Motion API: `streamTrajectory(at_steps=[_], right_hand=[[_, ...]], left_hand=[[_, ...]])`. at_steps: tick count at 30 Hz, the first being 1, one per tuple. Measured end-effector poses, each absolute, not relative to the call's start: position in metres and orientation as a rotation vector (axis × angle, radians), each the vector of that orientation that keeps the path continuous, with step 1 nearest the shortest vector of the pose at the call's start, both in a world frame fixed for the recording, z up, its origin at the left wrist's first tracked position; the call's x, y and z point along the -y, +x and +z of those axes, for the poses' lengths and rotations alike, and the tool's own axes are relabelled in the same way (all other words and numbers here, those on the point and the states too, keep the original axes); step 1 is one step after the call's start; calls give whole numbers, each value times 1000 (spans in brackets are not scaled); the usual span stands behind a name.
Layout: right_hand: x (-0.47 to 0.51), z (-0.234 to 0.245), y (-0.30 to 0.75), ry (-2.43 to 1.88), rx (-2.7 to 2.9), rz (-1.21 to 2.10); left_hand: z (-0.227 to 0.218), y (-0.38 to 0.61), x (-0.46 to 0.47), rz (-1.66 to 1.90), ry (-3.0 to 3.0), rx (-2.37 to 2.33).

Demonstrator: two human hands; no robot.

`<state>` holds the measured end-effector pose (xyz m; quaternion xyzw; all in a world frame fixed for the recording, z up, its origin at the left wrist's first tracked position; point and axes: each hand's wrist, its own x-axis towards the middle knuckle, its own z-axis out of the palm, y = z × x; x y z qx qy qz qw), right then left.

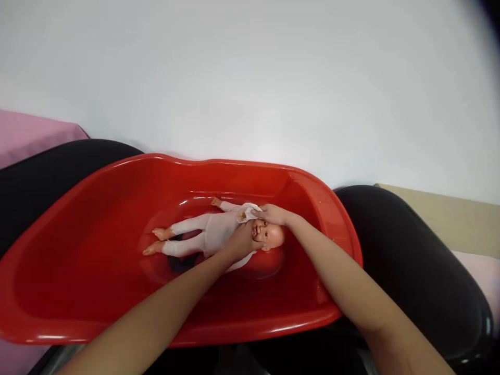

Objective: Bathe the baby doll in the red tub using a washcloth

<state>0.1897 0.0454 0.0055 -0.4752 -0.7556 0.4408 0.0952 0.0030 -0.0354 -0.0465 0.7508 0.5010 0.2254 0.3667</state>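
Observation:
A baby doll (222, 232) in a white long-sleeved suit lies on its back in a red baby bathtub (97, 229), feet to the left and bald head to the right. My left hand (242, 240) is closed round the doll at its neck and jaw, with the thumb near its ear. Beside the doll's cheek, my right hand (273, 213) is closed on a crumpled white cloth (249, 212) with a brownish patch. Whether this cloth is loose or part of the suit's collar, I cannot tell.
Black padded seats (406, 260) flank the tub on the right and left. A pink-covered surface (35, 133) shows at the far left, a beige panel (441, 216) at the right. A pale wall (250, 83) rises behind the tub. Something dark lies under the doll's legs.

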Motion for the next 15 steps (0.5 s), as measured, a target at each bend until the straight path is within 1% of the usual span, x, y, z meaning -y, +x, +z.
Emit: streamTrajectory(at_steps=[7,8,10,13,15], right_hand=[[-55,14,214,-1932,2119,1169],[-54,15,215,-1927,2086,1169],[-52,19,211,-1781,2099,1214],[-49,20,202,-1568,2266,1295],[-48,18,199,-1601,2339,1294]], left_hand=[[-42,0,36,587,1976,-1225],[-42,-1,36,598,1982,-1225],[-42,0,38,640,1990,-1229],[-44,1,40,697,1950,-1255],[-45,1,40,674,1925,-1263]])
